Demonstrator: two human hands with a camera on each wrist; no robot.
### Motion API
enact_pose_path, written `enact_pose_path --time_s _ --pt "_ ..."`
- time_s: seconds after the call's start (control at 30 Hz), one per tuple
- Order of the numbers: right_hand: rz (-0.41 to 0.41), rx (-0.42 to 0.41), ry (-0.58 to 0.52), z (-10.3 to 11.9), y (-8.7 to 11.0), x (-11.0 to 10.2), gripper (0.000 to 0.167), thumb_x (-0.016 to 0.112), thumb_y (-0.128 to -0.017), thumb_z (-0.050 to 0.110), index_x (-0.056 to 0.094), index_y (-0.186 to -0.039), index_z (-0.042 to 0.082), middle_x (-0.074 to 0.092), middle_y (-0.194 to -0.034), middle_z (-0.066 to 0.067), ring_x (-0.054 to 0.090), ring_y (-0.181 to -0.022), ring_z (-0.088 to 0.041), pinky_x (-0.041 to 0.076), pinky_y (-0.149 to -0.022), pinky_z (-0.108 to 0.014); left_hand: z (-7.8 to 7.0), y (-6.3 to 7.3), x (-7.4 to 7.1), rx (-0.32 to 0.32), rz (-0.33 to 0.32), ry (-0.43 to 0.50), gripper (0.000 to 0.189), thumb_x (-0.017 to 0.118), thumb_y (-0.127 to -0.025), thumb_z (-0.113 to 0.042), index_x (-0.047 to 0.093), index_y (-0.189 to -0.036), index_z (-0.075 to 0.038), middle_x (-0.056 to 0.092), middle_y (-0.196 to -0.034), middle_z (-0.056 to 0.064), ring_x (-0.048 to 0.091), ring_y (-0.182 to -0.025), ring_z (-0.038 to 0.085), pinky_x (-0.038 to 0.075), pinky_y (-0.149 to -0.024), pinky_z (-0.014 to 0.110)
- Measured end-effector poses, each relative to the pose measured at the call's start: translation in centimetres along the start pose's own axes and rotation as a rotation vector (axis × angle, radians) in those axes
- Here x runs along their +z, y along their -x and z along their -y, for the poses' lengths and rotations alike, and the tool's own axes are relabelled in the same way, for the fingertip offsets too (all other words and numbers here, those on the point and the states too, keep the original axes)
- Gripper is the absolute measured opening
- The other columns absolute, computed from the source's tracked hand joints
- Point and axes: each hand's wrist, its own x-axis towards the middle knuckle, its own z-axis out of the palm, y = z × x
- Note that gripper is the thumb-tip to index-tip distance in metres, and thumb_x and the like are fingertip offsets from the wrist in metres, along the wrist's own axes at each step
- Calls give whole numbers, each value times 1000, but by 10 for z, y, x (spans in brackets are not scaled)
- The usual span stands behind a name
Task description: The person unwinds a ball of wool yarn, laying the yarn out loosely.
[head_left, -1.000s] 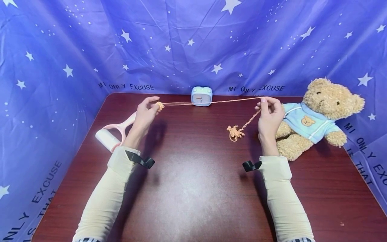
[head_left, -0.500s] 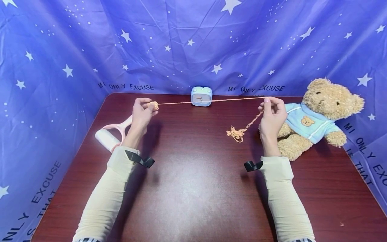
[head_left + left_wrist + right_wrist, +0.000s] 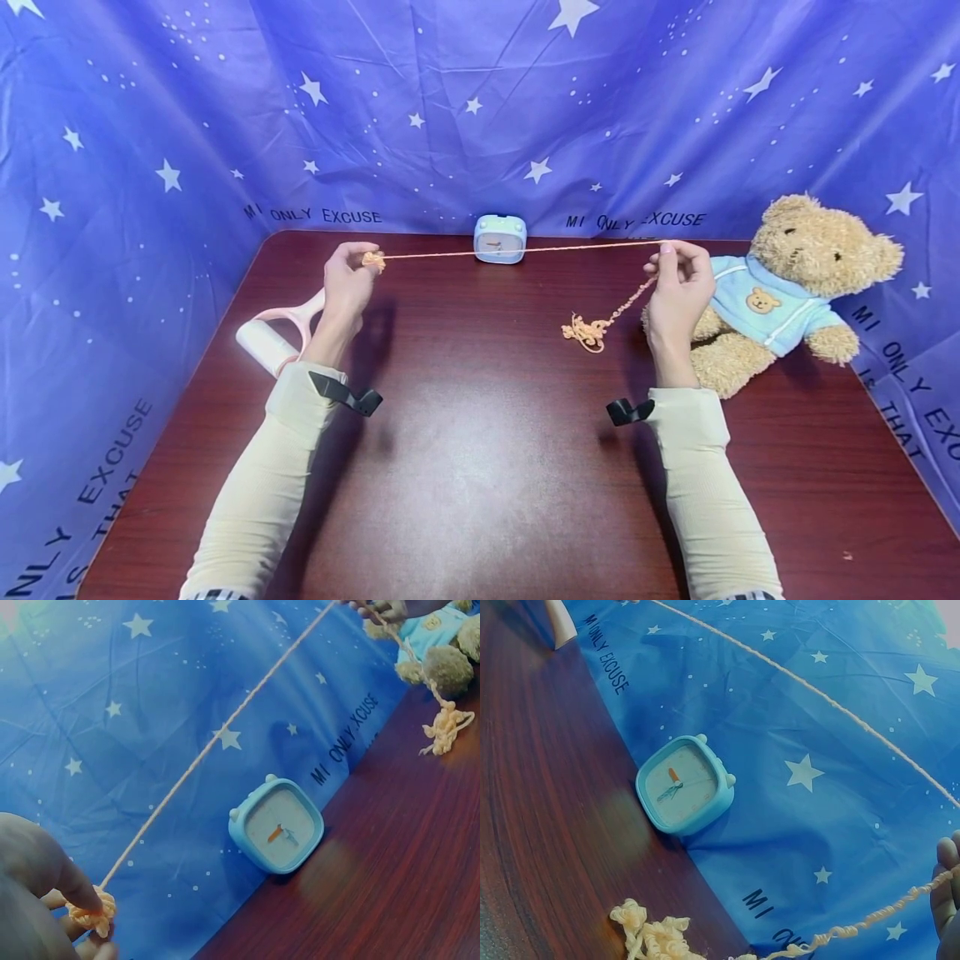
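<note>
A strand of peach yarn [image 3: 442,254] stretches taut between my two hands above the table. At its left end my left hand [image 3: 347,283] pinches a small wound bundle of the yarn [image 3: 94,911] between thumb and fingers. My right hand [image 3: 681,287] pinches the other end of the stretch, thumb against fingertips, in front of the teddy bear [image 3: 787,312]. From the right hand a crinkled, twisted length [image 3: 847,930] hangs down to a tangled clump of yarn [image 3: 585,332]. Only part of the right hand shows in its own wrist view.
A light blue alarm clock [image 3: 498,225] stands at the table's back edge, behind the strand. A lint roller [image 3: 267,346] with a pink handle lies at the left, partly behind the left forearm. Blue star-patterned cloth [image 3: 420,150] hangs around the dark red table [image 3: 480,467].
My left hand has drawn leftward with the bundle, and my right hand has shifted slightly right. The strand, blurred near the left hand before, now shows as one straight line.
</note>
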Motion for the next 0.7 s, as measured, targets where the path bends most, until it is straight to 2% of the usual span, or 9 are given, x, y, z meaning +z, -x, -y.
enact_pose_path --time_s 0.07,0.17,0.3,0.4,0.6,0.7 --pt "-8 0 -7 0 -1 0 4 64 -88 -2 65 -86 1 59 -71 -8 58 -62 -15 55 -60 -22 0 0 -1 -13 1 39 40 47 -83 17 51 -119 2 61 -93 -2 56 -75 4 49 -64 13" --pt "-16 -4 -5 1 -2 0 5 63 -88 -2 65 -86 2 59 -71 -8 58 -61 -15 55 -59 -22 0 -1 -1 -20 2 71 38 46 -82 18 48 -115 0 60 -95 1 57 -73 5 52 -64 14" --pt "-19 -7 5 3 -1 1 5 62 -88 -2 64 -86 2 59 -71 -7 58 -60 -14 55 -59 -22 1 -2 -1 12 9 6 28 52 -83 14 56 -108 1 59 -90 -2 55 -73 3 48 -64 14" --pt "-15 -6 3 4 0 2 5 62 -88 -3 65 -86 0 58 -71 -8 58 -62 -14 55 -60 -23 2 -2 0 35 25 -24 28 56 -85 9 62 -111 3 60 -86 -6 55 -74 3 46 -66 15" --pt "-1 0 8 4 2 2 4 63 -88 -2 65 -86 1 58 -72 -10 57 -61 -15 55 -59 -22 2 -2 3 21 92 158 34 48 -86 14 60 -116 3 55 -93 4 61 -76 6 58 -75 20" --pt "7 3 24 4 3 2 4 63 -88 -1 65 -86 2 58 -73 -10 57 -61 -14 55 -60 -21 2 -1 4 37 98 148 34 50 -84 15 58 -116 4 54 -91 3 61 -78 7 58 -78 22"
